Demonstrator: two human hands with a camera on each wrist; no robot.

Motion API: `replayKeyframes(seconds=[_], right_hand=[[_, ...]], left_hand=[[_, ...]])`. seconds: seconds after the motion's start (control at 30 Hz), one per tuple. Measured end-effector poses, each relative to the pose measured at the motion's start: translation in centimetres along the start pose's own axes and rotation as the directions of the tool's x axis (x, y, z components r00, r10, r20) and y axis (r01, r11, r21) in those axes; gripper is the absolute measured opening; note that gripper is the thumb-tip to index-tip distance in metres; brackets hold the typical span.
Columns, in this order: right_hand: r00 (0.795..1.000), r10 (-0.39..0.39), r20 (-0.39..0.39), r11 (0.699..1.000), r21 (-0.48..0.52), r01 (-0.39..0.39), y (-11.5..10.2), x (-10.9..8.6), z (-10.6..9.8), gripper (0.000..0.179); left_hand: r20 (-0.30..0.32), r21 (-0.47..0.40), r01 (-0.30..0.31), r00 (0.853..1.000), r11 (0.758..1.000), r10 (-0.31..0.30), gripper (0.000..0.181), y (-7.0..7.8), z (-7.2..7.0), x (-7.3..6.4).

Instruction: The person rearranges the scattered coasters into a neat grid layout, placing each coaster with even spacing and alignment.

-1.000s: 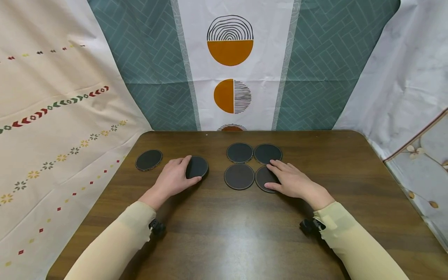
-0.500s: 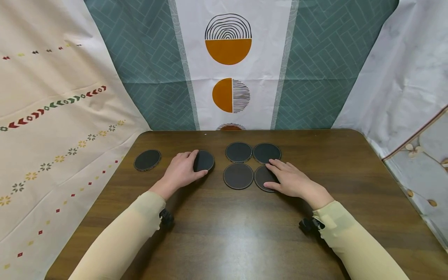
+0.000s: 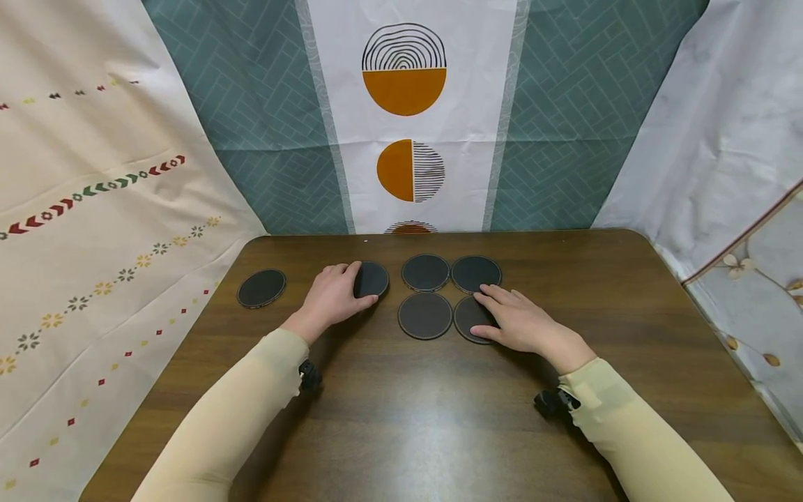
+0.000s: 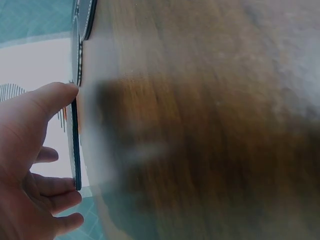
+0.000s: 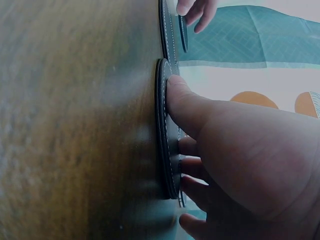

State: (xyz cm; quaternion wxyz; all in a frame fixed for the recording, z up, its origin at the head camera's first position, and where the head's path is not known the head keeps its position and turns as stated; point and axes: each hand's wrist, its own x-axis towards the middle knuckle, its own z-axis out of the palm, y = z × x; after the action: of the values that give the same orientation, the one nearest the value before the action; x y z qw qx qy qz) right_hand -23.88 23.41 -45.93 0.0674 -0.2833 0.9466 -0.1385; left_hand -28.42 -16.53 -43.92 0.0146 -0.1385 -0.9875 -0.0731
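Observation:
My left hand (image 3: 331, 295) pinches a round black coaster (image 3: 371, 280) by its edges, thumb on the near side and fingers on the far side. In the left wrist view this coaster (image 4: 76, 150) shows edge-on between thumb and fingers. Just to its right lies a two-by-two group: a back left coaster (image 3: 425, 272), a back right coaster (image 3: 477, 273), a front left coaster (image 3: 425, 316) and a front right coaster (image 3: 469, 317). My right hand (image 3: 521, 321) rests on the front right one with loosely spread fingers, covering its right part; stitching (image 5: 164, 125) runs round its rim.
Another black coaster (image 3: 261, 288) lies alone at the back left of the brown wooden table (image 3: 401, 418). A patterned curtain (image 3: 270, 125) hangs behind the table's far edge, and pale cloths flank both sides.
My left hand has carried its coaster to the right and farther back, nearer the group. My right hand stays in place on the front right coaster.

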Motion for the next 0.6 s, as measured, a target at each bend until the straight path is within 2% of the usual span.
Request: replayKeyframes(seconds=[0.1, 0.6], right_hand=[[1.000, 0.003, 0.000, 1.000, 0.015, -0.003, 0.8, 0.3, 0.7, 0.086], [1.000, 0.012, 0.006, 1.000, 0.000, -0.012, -1.1, -0.3, -0.7, 0.081]], left_hand=[[0.008, 0.004, 0.002, 1.000, 1.000, -0.002, 0.096, 0.0, 0.3, 0.4], [0.033, -0.011, 0.016, 0.999, 1.000, -0.016, 0.094, 0.3, 0.1, 1.5]])
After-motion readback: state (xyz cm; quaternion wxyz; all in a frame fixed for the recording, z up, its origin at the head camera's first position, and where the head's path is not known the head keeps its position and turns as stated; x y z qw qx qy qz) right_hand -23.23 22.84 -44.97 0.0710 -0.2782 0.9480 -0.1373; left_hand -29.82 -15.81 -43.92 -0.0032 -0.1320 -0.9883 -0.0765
